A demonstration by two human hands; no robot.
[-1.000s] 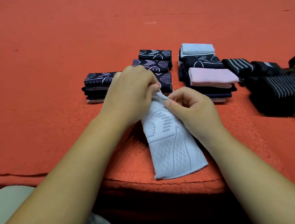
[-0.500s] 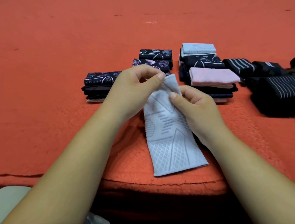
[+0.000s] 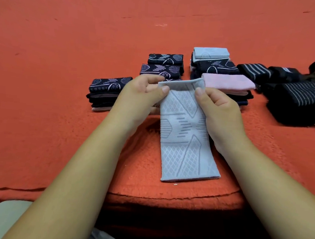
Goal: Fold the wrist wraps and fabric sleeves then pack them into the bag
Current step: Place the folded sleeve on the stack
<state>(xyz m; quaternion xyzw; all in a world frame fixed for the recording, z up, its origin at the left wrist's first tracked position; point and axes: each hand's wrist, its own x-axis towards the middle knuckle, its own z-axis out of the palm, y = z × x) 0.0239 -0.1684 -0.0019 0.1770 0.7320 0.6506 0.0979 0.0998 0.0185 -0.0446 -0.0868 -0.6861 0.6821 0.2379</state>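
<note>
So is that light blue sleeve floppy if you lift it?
Probably floppy: the light blue sleeve curls over where the left hand and right hand pinch its top edge. Likely light, since two small pinches raise that end. Its knit texture probably won't slip.

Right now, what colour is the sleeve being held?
The sleeve is light blue-grey, diamond-patterned; head view.
</note>
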